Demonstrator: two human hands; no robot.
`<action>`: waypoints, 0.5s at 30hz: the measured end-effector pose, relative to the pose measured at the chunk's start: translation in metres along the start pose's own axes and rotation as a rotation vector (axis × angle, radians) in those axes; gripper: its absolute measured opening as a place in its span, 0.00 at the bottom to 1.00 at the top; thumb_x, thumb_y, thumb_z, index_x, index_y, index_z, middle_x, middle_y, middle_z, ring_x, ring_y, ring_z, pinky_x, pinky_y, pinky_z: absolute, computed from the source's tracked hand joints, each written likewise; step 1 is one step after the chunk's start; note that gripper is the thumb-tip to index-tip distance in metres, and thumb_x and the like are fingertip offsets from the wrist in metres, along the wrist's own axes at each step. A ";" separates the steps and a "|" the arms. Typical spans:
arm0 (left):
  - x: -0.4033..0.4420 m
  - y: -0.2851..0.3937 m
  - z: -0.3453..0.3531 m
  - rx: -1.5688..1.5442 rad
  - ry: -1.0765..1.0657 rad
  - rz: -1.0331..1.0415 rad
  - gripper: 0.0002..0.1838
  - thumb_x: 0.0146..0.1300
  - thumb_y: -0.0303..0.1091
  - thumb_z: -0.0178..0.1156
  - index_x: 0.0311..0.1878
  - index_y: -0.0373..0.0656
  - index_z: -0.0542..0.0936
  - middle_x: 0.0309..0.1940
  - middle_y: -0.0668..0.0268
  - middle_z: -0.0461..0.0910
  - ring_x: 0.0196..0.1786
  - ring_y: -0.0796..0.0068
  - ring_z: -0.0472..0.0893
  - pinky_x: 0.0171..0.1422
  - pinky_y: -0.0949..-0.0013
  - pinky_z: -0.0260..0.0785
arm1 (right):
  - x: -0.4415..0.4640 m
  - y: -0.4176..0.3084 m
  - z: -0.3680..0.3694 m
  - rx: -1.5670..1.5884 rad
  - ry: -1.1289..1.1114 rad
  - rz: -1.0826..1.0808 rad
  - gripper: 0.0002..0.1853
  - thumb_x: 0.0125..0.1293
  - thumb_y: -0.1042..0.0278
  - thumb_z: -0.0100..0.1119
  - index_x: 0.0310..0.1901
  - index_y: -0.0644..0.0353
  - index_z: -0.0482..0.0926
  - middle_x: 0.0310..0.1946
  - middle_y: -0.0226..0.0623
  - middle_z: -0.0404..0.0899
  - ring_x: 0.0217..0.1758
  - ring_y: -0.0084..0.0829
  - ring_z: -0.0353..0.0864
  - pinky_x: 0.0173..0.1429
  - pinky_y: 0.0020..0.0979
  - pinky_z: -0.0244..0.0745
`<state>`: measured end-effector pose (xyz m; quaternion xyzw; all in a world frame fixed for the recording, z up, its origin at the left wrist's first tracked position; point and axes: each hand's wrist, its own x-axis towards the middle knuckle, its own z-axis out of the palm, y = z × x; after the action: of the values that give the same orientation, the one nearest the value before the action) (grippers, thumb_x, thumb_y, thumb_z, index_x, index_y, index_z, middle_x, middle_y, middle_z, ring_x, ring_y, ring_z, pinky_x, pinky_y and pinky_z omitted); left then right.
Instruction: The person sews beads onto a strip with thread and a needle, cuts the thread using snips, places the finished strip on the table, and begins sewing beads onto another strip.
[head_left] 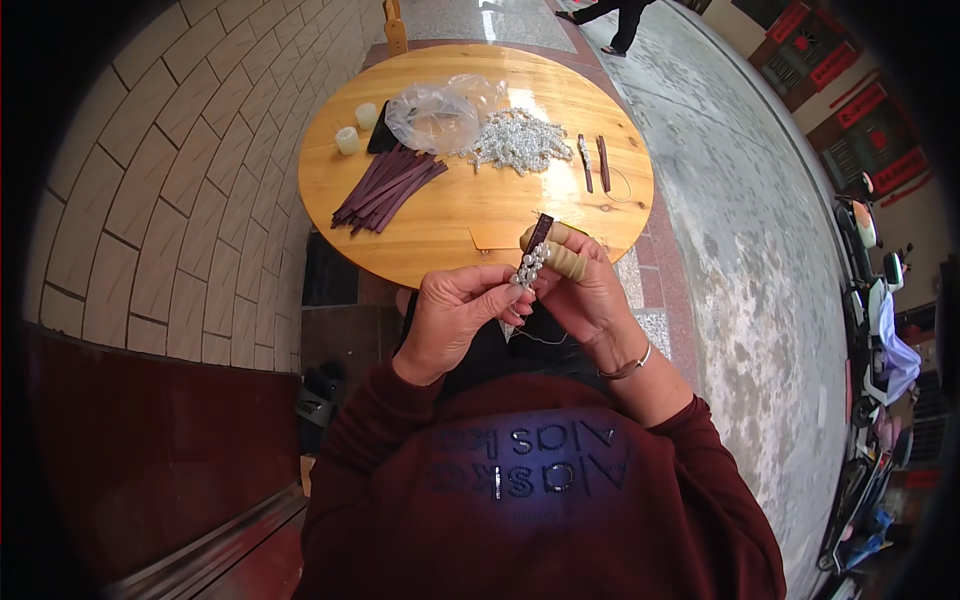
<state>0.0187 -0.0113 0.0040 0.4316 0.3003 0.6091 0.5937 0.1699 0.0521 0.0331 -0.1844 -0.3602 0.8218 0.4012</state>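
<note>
My left hand (462,312) pinches the lower end of a dark purple fabric strip (543,225) between thumb and fingers. Silvery beads (530,264) cluster along this strip, which tilts up to the right. On its other side my right hand (590,295) closes around it, with tan coverings on two of its fingers. A thin pale thread (540,340) loops down below the hands. Whether a needle is between my fingertips is too small to tell. Both hands are above my lap, at the near edge of the round wooden table (400,258).
On the table lie a pile of purple strips (388,190), a clear plastic bag (435,115), a heap of silvery beads (520,140) and two strips (586,163) at the right, one beaded. Two small pale cups (347,140) stand at left. A brick wall (190,190) runs alongside; another person's legs (625,25) show beyond.
</note>
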 end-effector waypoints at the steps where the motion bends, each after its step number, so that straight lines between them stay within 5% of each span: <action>1: 0.001 0.003 -0.001 -0.045 -0.002 0.002 0.10 0.63 0.24 0.57 0.46 0.30 0.79 0.34 0.59 0.82 0.35 0.75 0.81 0.39 0.75 0.76 | 0.004 -0.003 0.001 -0.002 -0.002 0.003 0.08 0.61 0.68 0.61 0.39 0.63 0.78 0.30 0.29 0.78 0.28 0.19 0.72 0.35 0.21 0.68; 5: -0.013 0.011 0.000 -0.144 -0.106 -0.071 0.10 0.63 0.24 0.57 0.46 0.31 0.79 0.34 0.58 0.82 0.34 0.75 0.81 0.38 0.75 0.76 | 0.033 -0.039 -0.030 0.009 0.072 -0.251 0.06 0.63 0.71 0.58 0.40 0.63 0.77 0.28 0.24 0.74 0.26 0.17 0.66 0.32 0.20 0.63; 11: -0.016 0.016 -0.008 -0.320 -0.079 -0.147 0.09 0.63 0.28 0.58 0.43 0.33 0.78 0.32 0.60 0.81 0.33 0.74 0.81 0.34 0.75 0.76 | 0.023 -0.123 -0.094 0.103 0.276 -0.353 0.08 0.67 0.71 0.54 0.42 0.66 0.74 0.35 0.33 0.76 0.28 0.16 0.68 0.28 0.16 0.66; 14: -0.020 0.017 -0.017 -0.405 -0.089 -0.155 0.09 0.63 0.29 0.58 0.43 0.34 0.78 0.31 0.61 0.80 0.32 0.74 0.81 0.33 0.74 0.76 | -0.013 -0.205 -0.228 0.105 0.344 -0.558 0.06 0.68 0.73 0.50 0.39 0.68 0.73 0.33 0.34 0.76 0.29 0.19 0.74 0.41 0.20 0.80; 15: -0.022 0.017 -0.020 -0.448 -0.096 -0.156 0.09 0.64 0.30 0.58 0.44 0.34 0.78 0.31 0.61 0.80 0.32 0.75 0.81 0.32 0.74 0.76 | -0.037 -0.239 -0.277 0.027 0.574 -0.657 0.05 0.67 0.76 0.49 0.35 0.68 0.73 0.28 0.34 0.75 0.29 0.23 0.75 0.45 0.26 0.82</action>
<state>-0.0084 -0.0318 0.0063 0.2930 0.1618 0.5915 0.7335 0.4822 0.2459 0.0246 -0.2756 -0.2629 0.5704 0.7277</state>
